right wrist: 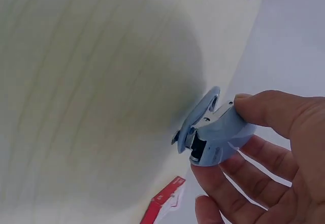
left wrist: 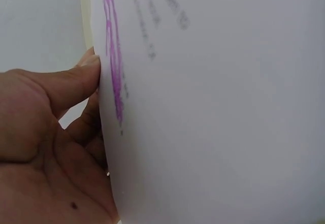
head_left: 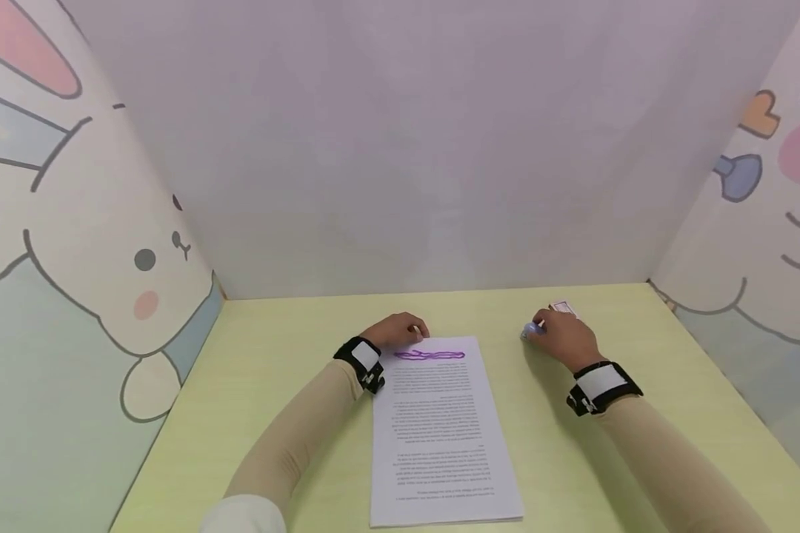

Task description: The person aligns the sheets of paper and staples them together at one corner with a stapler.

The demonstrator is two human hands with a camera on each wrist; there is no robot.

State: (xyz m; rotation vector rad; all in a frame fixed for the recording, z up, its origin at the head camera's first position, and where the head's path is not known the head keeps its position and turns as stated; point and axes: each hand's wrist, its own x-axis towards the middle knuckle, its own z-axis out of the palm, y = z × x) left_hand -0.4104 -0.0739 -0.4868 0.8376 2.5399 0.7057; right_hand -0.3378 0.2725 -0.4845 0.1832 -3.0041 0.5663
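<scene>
A stack of printed paper (head_left: 440,444) lies on the table, with purple scribbled lines (head_left: 430,355) across its top. At its top left corner, my left hand (head_left: 395,331) pinches the edge; in the left wrist view the thumb (left wrist: 76,84) is at the paper's edge and the other fingers are partly hidden behind it. To the right of the stack, my right hand (head_left: 569,339) holds a small light blue stapler (right wrist: 221,135) between thumb and fingers. Its hinged parts stand apart in the right wrist view, above the table and clear of the paper.
A small red and white box (right wrist: 162,201) lies on the table by the right hand, partly hidden behind it in the head view. The pale yellow table (head_left: 293,326) ends at a plain back wall (head_left: 400,163). Side walls carry cartoon prints.
</scene>
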